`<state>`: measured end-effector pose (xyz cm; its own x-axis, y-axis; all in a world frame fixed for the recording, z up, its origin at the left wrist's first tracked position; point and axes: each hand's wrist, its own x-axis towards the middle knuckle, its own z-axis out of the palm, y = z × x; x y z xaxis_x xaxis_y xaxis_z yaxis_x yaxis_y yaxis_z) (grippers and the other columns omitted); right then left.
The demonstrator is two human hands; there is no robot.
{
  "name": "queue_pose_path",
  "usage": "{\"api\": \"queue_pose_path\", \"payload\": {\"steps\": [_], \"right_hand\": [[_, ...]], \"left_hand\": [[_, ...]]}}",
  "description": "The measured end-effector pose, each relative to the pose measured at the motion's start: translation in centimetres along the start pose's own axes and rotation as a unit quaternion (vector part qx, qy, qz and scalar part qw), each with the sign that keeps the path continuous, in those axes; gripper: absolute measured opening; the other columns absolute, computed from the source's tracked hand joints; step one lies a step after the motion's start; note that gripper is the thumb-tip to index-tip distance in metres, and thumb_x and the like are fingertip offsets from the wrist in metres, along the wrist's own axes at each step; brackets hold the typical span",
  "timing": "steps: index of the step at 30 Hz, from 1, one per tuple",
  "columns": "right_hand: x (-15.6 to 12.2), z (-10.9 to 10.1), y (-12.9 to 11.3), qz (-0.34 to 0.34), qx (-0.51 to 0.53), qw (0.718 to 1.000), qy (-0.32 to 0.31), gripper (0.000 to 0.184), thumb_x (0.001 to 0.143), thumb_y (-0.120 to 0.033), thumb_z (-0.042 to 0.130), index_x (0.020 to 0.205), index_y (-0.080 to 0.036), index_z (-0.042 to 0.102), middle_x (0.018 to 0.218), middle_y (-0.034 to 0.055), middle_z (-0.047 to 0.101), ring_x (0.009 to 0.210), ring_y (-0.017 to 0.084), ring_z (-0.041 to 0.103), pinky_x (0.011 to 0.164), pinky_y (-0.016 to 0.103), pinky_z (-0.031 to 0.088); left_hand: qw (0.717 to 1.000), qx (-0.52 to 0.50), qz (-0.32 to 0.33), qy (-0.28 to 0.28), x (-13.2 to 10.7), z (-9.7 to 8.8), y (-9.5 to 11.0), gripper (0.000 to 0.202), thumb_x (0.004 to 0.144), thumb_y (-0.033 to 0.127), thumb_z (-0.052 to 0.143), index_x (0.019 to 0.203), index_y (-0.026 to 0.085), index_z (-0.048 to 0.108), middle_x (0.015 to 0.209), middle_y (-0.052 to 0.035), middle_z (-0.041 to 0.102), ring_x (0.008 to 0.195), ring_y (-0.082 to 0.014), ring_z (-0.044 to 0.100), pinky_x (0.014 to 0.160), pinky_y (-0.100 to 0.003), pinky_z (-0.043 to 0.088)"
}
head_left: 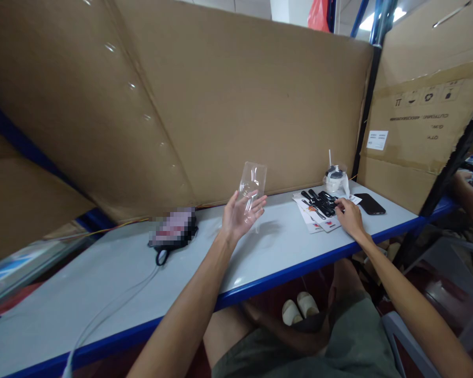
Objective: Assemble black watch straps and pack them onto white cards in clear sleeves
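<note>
My left hand [242, 218] is raised over the table, palm up, holding a clear plastic blister shell [254, 177]. The shell stands tilted, and the fingers show through its lower part. At the right, my right hand [349, 216] is at the edge of a pile of black-handled utensils [318, 202], its fingertips bent together against them. Whether one utensil is pinched there is hidden. Under the pile lie white printed cards [315, 227] with small pictures on them.
A black phone [370, 204] lies right of my right hand. Behind the pile stands a white cup with a straw [336, 180]. A dark pouch [175, 231] with a cable [114, 294] is on the left. Cardboard walls [260, 94] enclose the blue-edged table [197, 262].
</note>
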<state>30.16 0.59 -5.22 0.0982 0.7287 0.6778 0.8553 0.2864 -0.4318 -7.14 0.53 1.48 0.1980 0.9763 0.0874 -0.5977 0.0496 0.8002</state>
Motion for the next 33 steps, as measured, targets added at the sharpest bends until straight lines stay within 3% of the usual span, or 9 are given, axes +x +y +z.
{"api": "queue_pose_path", "payload": {"steps": [8, 21, 33], "right_hand": [[0.00, -0.11, -0.07, 0.000, -0.003, 1.000, 0.000, 0.022, 0.088, -0.016, 0.055, 0.104, -0.020, 0.069, 0.089, 0.0072, 0.073, 0.089, 0.025, 0.067, 0.087, 0.037, 0.050], [-0.06, -0.13, -0.13, 0.001, 0.003, 1.000, 0.003, 0.023, 0.087, -0.015, 0.054, 0.104, -0.020, 0.069, 0.088, 0.0067, 0.073, 0.088, 0.024, 0.067, 0.085, 0.036, 0.050], [-0.04, -0.03, 0.08, -0.003, 0.004, 1.000, 0.004, 0.022, 0.088, -0.017, 0.054, 0.104, -0.020, 0.069, 0.090, 0.0073, 0.074, 0.089, 0.025, 0.068, 0.085, 0.037, 0.050]], "left_hand": [[0.998, 0.051, 0.008, 0.024, 0.12, -0.07, -0.13, 0.057, 0.096, 0.058, 0.048, 0.137, 0.019, 0.059, 0.124, -0.0183, 0.071, 0.112, -0.0267, 0.070, 0.090, -0.039, 0.058], [1.000, 0.014, 0.003, 0.011, 0.06, -0.38, -0.15, 0.047, 0.095, 0.058, 0.055, 0.118, 0.018, 0.065, 0.123, -0.0180, 0.073, 0.109, -0.0232, 0.072, 0.087, -0.032, 0.059], [0.999, 0.042, 0.017, 0.019, -0.19, 0.05, -0.16, 0.044, 0.094, 0.058, 0.058, 0.119, 0.023, 0.066, 0.119, -0.0130, 0.074, 0.110, -0.0225, 0.071, 0.089, -0.034, 0.058]]}}
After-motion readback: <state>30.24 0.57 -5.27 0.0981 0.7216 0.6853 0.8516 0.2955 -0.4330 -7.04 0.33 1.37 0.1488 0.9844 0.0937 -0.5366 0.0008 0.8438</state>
